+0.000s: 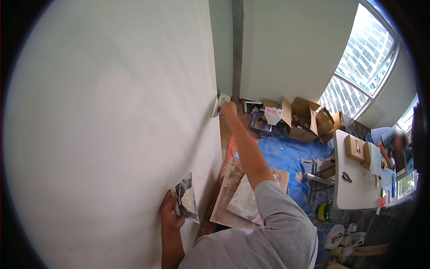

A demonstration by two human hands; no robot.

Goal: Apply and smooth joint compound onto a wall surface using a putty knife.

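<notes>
Putty knives (187,196) number two, one in each of my hands, both beside one white wall (112,125). My left hand (170,212) has its fingers clenched on the near knife, low before the wall; its blade, blotched dark and pale, points right, the long axis of its broad edge nearly upright in view. My right hand (230,110), arm outstretched, grasps the far knife (221,103) by the wall's far edge; its long axis slants from upper right to lower left, and I cannot tell whether it touches. Below my arm, one pale board (242,201) lies on one larger brown board (225,210). Rightward, one worktop (354,193) bears one pair of pliers (346,177).
</notes>
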